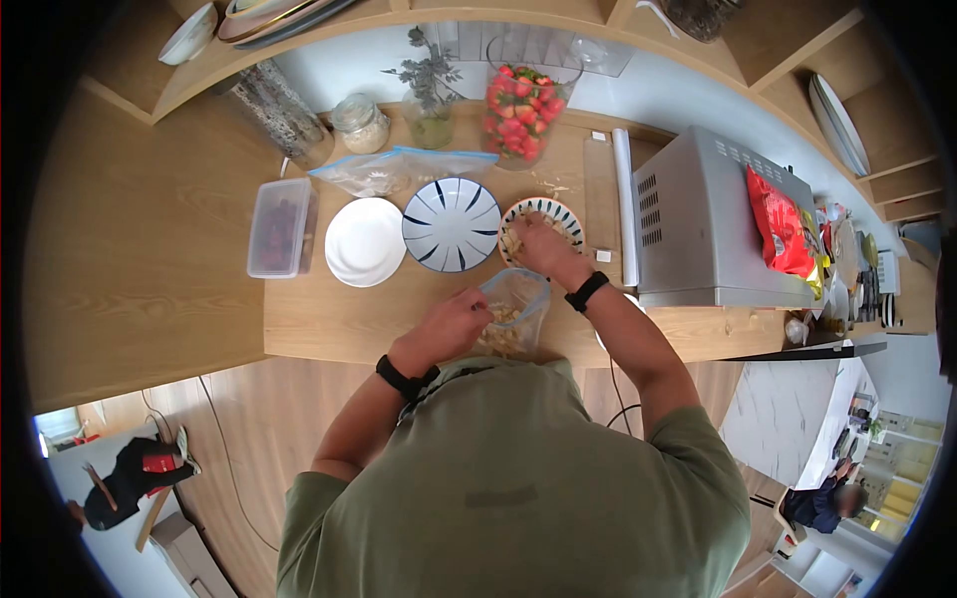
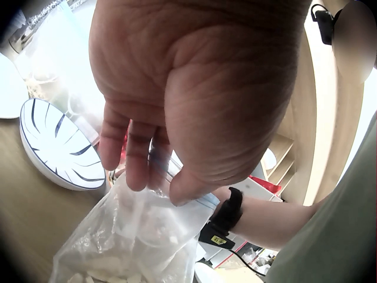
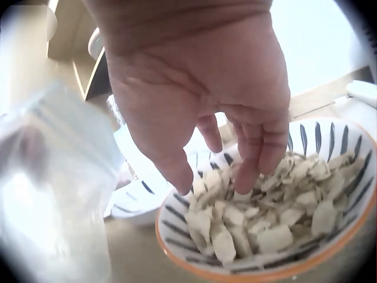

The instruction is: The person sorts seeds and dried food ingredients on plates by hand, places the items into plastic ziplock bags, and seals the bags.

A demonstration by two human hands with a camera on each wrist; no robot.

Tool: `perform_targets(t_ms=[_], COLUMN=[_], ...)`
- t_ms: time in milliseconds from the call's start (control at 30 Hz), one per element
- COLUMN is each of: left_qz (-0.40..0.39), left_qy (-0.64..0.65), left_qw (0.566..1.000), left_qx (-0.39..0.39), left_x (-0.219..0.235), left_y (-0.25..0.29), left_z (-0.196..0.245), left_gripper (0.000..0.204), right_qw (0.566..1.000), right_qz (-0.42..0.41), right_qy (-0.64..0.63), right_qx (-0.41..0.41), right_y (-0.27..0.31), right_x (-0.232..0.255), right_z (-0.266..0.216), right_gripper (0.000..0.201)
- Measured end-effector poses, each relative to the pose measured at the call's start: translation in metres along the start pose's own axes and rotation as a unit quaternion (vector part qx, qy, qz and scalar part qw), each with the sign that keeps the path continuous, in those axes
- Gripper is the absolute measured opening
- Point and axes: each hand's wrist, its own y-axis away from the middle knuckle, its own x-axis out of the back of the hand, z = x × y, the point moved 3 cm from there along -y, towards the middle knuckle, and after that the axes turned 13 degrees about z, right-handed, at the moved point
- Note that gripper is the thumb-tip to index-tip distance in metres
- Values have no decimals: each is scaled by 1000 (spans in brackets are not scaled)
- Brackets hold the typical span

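My left hand pinches the top edge of a clear zip bag near the counter's front edge. In the left wrist view, pale pieces lie at the bottom of the bag, and its mouth is by my thumb and fingers. My right hand reaches down into an orange-rimmed bowl with dark stripes. Pale dried slices fill much of it. The right fingertips are right at the slices, thumb apart from the fingers, with nothing seen between them.
Left of the bowl stand a blue-striped plate, a white plate and a lidded plastic box. Behind are another zip bag, a glass jar and a container of strawberries. A grey microwave stands at right.
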Motion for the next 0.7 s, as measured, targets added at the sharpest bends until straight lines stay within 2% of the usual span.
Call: perform_targets(t_ms=[33,67,133,267,333,467,533,567,633,700], left_qz=[-2,-1,5,0,2,0,5,5,2,4], left_qy=[-2,-3,-5,-1,2,7,16,17,18,21], left_qw=[1000,1000,1000,1000,1000,1000,1000,1000,1000,1000], left_qx=[1,4,0,-6,-10,-5,-6,-5,-10,-9], left_x=[1,2,2,-1,0,-1,0,-1,-3,-1], left_y=[0,1,3,2,-1,-2,-2,-2,-1,-2], left_z=[0,0,0,0,1,1,2,0,-2,0], left_gripper=[11,11,10,9,9,9,9,9,9,9], right_qw=[998,998,1000,1000,998,987,945,944,909,905], right_qz=[-55,-57,-2,-20,-17,30,20,18,-15,-48], right_qy=[30,29,-7,-19,-54,-141,-240,-240,-361,-379], right_qx=[-32,-29,5,6,-11,-71,-223,-224,-209,-185], right_y=[1,2,6,9,8,13,18,21,26,31], right_x=[-6,-11,-14,-12,-4,20,25,24,16,32], right_z=[0,4,12,23,25,23,32,39,47,25], right_gripper=[44,44,34,20,11,10,11,11,10,8])
